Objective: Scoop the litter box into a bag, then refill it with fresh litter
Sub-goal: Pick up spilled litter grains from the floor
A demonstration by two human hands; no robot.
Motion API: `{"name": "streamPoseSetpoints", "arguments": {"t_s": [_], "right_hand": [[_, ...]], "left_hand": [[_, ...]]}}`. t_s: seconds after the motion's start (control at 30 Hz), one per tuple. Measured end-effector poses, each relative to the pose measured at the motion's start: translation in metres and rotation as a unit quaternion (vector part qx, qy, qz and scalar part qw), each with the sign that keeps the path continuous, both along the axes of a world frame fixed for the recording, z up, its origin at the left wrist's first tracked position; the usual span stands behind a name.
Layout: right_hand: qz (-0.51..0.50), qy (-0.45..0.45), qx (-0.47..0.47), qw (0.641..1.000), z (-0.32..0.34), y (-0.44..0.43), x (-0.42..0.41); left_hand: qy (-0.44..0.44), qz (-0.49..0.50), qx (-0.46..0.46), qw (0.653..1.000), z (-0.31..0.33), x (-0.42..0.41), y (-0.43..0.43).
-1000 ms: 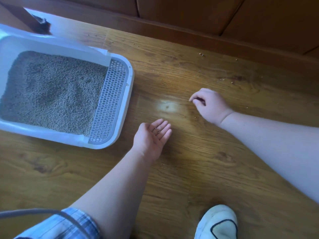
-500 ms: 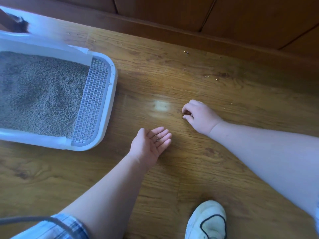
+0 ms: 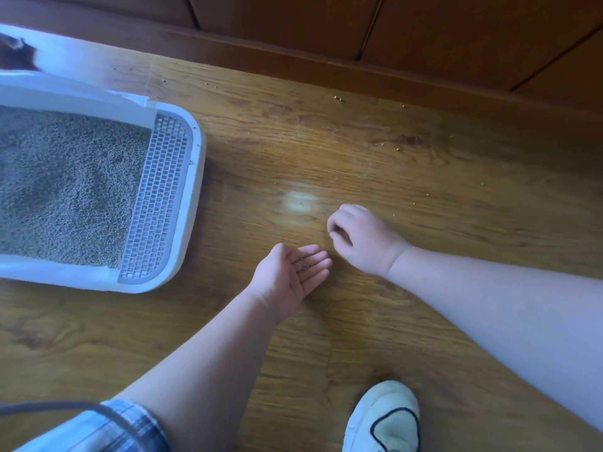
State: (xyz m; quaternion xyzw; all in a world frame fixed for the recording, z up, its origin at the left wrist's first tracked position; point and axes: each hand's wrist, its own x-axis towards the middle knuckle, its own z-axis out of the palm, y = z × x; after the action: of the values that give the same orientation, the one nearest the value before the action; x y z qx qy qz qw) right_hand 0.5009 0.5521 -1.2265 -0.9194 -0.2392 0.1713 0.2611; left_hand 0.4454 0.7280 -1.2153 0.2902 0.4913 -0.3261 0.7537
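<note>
The litter box (image 3: 196, 190) sits on the wooden floor (image 3: 293, 141) at the left of the view, its tray holding a level bed of grey litter (image 3: 65, 190) behind a white mesh grate (image 3: 156, 203) at the near end. Just right of it, the person's left hand (image 3: 287, 275) lies palm up and flat-fingered, carrying a few dark pellets (image 3: 305, 267) on the fingers. The right hand (image 3: 362, 238), fingers curled and tips drawn together, has closed in from farther out on the boards over the past second and now hovers just beside the waiting palm; whether it pinches a pellet cannot be made out. The move suggests spilled litter is being gathered by hand, a tidy-up at the edge of the job, with the box apparently already filled and no bag or scoop in view. More stray granules (image 3: 339, 98) lie scattered near the baseboard (image 3: 326, 70), well apart from both hands, so the clean-up looks unfinished. A white shoe (image 3: 385, 415) stands at the bottom of the frame.
</note>
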Motion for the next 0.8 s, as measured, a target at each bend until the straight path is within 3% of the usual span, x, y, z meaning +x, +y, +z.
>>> {"name": "streamPoseSetpoints", "arguments": {"t_s": [0.1,0.33,0.8], "right_hand": [[0.014,0.023,0.040,0.999,0.007,-0.012,-0.028],[-0.230,0.045,-0.027,0.972,0.003,-0.064,-0.017],[-0.217,0.071,-0.057,0.972,-0.010,-0.024,0.017]], "left_hand": [[-0.010,-0.002,-0.023,1.000,0.002,0.005,-0.018],[0.002,-0.033,0.002,0.999,-0.002,0.000,-0.050],[-0.012,-0.004,-0.010,1.000,0.003,0.001,-0.032]]}}
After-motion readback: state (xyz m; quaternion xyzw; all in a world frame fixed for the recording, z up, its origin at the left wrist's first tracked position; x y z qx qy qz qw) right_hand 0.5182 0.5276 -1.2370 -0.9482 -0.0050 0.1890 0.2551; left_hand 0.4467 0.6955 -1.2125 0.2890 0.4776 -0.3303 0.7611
